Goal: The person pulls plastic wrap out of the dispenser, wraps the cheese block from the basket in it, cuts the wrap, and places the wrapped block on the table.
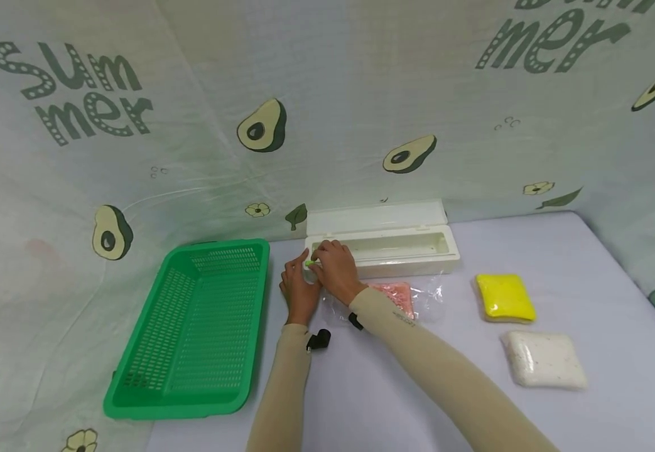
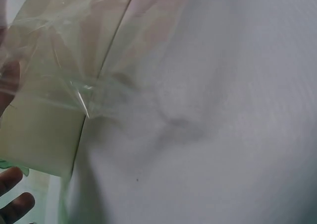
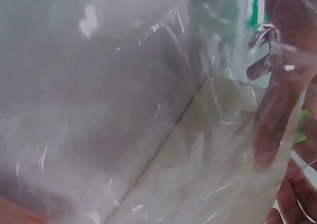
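A long white box (image 1: 400, 267) stands at the back with its lid (image 1: 378, 218) raised. Both hands are at its left end. My right hand (image 1: 337, 267) pinches a small green tab (image 1: 309, 263) there, with the fingertips bent down over the rim. Beside it is my left hand (image 1: 300, 292), its thumb against the box and its other fingers spread past the end. Clear plastic film (image 3: 208, 149) hangs in front of the box and overlaps the left hand in the right wrist view. Under clear plastic in front of the box lies a pink packet (image 1: 397, 296), partly hidden by the right forearm.
A green slotted basket (image 1: 254, 351) stands left of the hands. To the right lie a yellow packet (image 1: 506, 297) and a white packet (image 1: 546, 360). A printed cloth wall (image 1: 327, 75) rises right behind the box.
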A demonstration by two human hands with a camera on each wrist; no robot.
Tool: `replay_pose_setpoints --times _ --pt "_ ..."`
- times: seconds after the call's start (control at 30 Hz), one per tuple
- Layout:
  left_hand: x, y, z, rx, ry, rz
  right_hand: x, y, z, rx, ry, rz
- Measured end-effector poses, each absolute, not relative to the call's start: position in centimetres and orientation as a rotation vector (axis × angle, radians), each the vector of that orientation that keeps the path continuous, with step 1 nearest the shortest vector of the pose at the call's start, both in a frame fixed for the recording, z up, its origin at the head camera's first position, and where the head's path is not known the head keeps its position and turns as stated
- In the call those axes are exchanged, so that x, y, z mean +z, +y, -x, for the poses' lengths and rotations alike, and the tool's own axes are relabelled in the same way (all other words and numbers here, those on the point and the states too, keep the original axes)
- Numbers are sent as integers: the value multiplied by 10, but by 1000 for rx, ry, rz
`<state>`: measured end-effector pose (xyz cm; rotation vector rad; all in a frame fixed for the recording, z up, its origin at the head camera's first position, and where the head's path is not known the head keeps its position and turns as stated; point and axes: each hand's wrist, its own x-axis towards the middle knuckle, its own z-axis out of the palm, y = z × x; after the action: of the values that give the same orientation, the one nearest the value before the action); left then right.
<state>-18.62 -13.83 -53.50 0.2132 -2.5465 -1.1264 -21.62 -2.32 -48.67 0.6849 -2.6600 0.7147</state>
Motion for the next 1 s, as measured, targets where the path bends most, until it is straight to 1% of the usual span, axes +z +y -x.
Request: replay_pose_setpoints --times 0.57,1.0 --pt "-535 -145 186 -1103 -2598 -260 -489 -11 217 632 -2659 -747" --pt "-527 -140 188 -1111 -2651 -299 -485 3 221 503 -2672 -752"
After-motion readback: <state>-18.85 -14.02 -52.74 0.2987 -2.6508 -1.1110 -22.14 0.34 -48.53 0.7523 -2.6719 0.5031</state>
